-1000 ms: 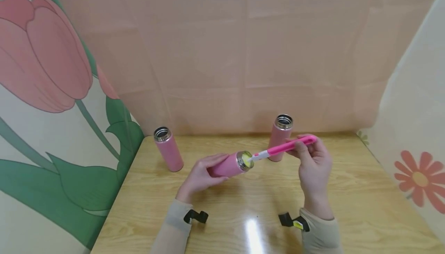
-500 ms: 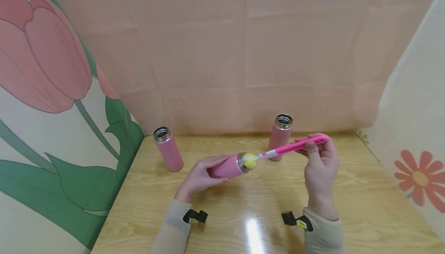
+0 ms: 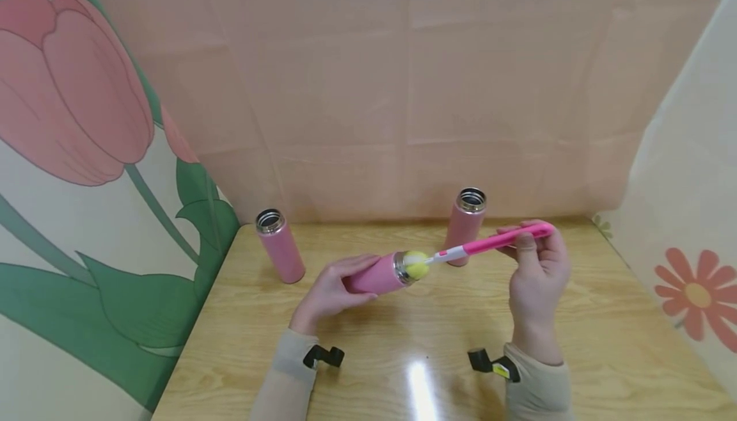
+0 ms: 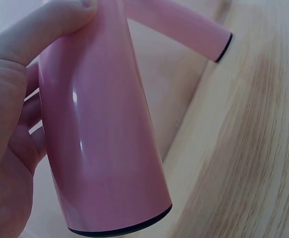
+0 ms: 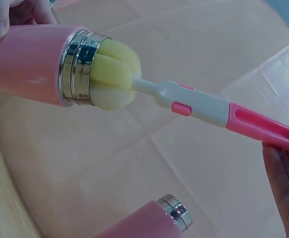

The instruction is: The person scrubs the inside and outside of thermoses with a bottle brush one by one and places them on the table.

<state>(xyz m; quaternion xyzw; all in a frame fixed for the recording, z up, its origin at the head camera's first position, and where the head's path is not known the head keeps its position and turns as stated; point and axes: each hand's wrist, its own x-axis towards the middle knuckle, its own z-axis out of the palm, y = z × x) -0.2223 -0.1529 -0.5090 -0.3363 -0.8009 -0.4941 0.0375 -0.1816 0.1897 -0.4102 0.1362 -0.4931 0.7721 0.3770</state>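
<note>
My left hand (image 3: 331,291) grips a pink thermos bottle (image 3: 377,276), tipped on its side above the table with its steel mouth toward the right. In the left wrist view the thumb lies along the bottle (image 4: 102,129), whose base has a dark rim. By its pink handle (image 3: 501,240) my right hand (image 3: 538,274) holds a sponge bottle brush. The brush's yellow and white sponge head (image 5: 114,74) bulges out of the bottle mouth, its front part hidden inside. A grey-white neck (image 5: 199,104) joins head and handle.
Two more pink bottles without lids stand upright at the back of the wooden table (image 3: 368,370): one bottle at left (image 3: 281,248), one bottle at right (image 3: 465,226) behind the brush. A peach cloth (image 3: 403,88) hangs behind the table.
My right hand has moved to the right, drawing the brush partly out; the sponge head, earlier inside the bottle, now shows at the mouth. My left hand and the bottle have hardly moved.
</note>
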